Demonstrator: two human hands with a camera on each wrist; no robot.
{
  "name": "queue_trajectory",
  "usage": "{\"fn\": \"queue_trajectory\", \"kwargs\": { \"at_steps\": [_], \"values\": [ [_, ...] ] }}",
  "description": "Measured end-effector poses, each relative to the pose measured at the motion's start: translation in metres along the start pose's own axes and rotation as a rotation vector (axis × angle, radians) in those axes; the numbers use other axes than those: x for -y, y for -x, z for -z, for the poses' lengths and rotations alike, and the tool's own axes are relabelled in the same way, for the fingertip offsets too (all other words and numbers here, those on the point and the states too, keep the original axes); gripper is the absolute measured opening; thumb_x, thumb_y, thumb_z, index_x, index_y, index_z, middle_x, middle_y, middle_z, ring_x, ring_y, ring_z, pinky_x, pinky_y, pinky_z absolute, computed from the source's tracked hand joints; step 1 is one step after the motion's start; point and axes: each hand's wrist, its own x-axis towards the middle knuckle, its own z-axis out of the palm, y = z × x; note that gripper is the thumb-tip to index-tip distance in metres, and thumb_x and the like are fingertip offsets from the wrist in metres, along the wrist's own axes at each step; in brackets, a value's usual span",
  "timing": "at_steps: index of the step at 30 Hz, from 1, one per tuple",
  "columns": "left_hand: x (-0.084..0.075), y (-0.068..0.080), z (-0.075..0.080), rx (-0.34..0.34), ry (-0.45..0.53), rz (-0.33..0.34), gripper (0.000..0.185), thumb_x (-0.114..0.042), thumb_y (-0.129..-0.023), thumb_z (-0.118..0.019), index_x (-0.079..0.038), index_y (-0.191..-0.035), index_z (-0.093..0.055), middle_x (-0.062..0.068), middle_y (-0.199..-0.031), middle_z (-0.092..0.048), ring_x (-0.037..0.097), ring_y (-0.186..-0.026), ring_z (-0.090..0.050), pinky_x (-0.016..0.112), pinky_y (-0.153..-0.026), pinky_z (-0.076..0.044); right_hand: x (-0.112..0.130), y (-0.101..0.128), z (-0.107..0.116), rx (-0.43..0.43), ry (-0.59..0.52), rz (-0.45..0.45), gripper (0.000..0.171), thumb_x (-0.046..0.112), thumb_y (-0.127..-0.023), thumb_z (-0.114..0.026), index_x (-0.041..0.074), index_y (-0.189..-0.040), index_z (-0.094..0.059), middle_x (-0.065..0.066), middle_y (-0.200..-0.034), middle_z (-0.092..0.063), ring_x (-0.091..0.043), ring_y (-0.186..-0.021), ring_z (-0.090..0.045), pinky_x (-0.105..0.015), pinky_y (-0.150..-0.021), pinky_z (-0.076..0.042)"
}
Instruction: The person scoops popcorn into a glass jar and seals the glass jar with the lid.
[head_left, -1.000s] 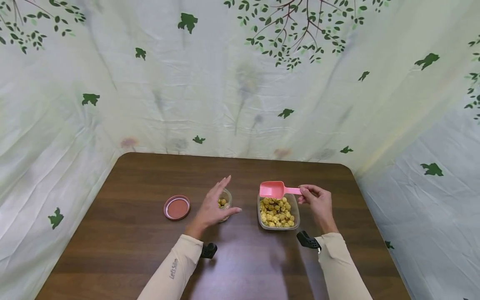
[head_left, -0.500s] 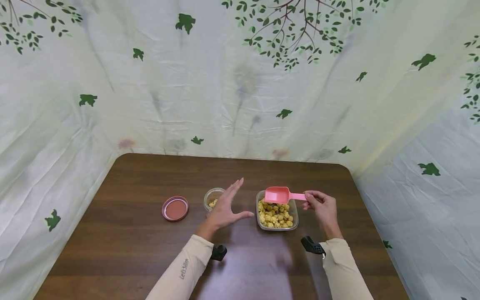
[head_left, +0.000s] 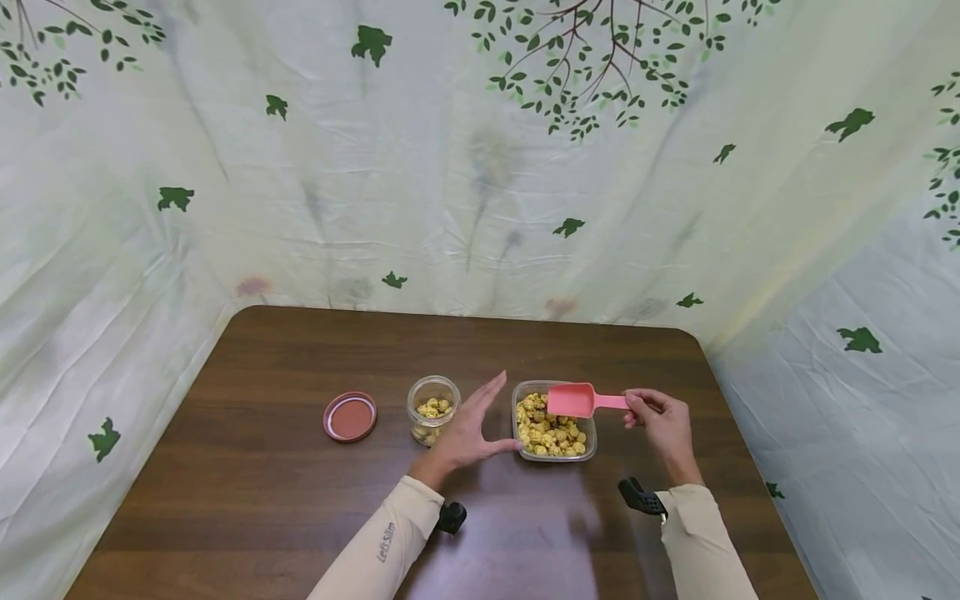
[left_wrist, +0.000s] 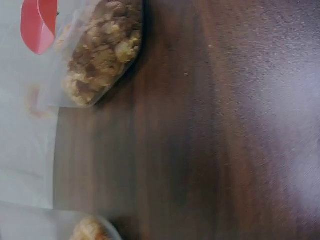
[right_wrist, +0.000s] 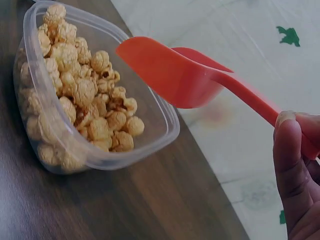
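Right hand [head_left: 666, 422]: pinching the handle of the pink scoop [head_left: 573, 400], holding it over the popcorn container [head_left: 592, 439]
Left hand [head_left: 471, 432]: lying wide open, fingers straight, thumb tip reaching the container's near-left corner
Jar [head_left: 432, 407]: standing lidless just left of that hand, holding some popcorn
Red lid [head_left: 350, 417]: lying on the table [head_left: 262, 500] left of the jar

Scoop [head_left: 572, 400]: pink. Popcorn [head_left: 551, 430]: golden yellow-brown. Container [head_left: 592, 442]: clear. Jar lid [head_left: 350, 417]: reddish pink. Table [head_left: 300, 350]: dark brown woodgrain. Backdrop [head_left: 420, 192]: cream, green leaf print. Sleeves [head_left: 382, 542]: beige.
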Motion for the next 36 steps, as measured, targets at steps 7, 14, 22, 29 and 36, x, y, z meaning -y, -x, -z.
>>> {"fn": "queue_trajectory", "kwargs": {
  "at_steps": [7,14,22,29,36],
  "values": [
    [0.007,0.000,-0.015,0.018,0.031,0.016,0.107,-0.038,-0.072,-0.083,-0.006,-0.153,-0.021,0.009,-0.159,-0.021,0.030,-0.142,-0.027,0.046,-0.113,-0.026,-0.001,0.000,0.009,-0.001,0.053,-0.017,0.027,0.006,-0.094,-0.060,-0.016,-0.110,-0.062,-0.004,-0.076,-0.065,-0.011,-0.058,-0.060,-0.024,-0.056,-0.055],
    [0.012,-0.002,-0.027,0.052,0.056,0.031,0.111,-0.039,-0.072,-0.084,-0.003,-0.153,-0.018,0.011,-0.160,-0.017,0.031,-0.143,-0.024,0.046,-0.113,-0.027,0.006,0.000,0.015,0.013,0.110,-0.021,0.028,0.009,-0.095,-0.061,-0.014,-0.112,-0.062,-0.003,-0.073,-0.065,-0.012,-0.059,-0.060,-0.024,-0.057,-0.055],
    [0.018,-0.003,-0.036,0.088,0.045,0.082,0.115,-0.042,-0.070,-0.085,-0.003,-0.154,-0.016,0.009,-0.160,-0.015,0.031,-0.143,-0.023,0.046,-0.114,-0.025,0.008,0.001,0.020,0.015,0.139,0.007,0.027,0.007,-0.094,-0.061,-0.015,-0.110,-0.063,-0.005,-0.072,-0.064,-0.010,-0.056,-0.059,-0.024,-0.055,-0.055],
    [0.021,-0.005,-0.043,0.119,0.040,0.126,0.117,-0.046,-0.070,-0.084,-0.009,-0.155,-0.013,0.005,-0.161,-0.013,0.030,-0.144,-0.021,0.045,-0.114,-0.025,0.014,0.002,0.025,0.030,0.225,0.037,0.025,0.009,-0.094,-0.063,-0.011,-0.109,-0.065,-0.006,-0.072,-0.063,-0.011,-0.057,-0.059,-0.027,-0.057,-0.056],
    [0.024,-0.005,-0.049,0.124,0.043,0.143,0.118,-0.044,-0.070,-0.084,-0.006,-0.155,-0.012,0.008,-0.161,-0.013,0.031,-0.144,-0.020,0.045,-0.114,-0.024,0.019,0.006,0.025,0.068,0.286,0.034,0.026,0.012,-0.094,-0.063,-0.009,-0.110,-0.065,-0.011,-0.074,-0.063,-0.014,-0.059,-0.059,-0.026,-0.058,-0.056]
  ]
}}
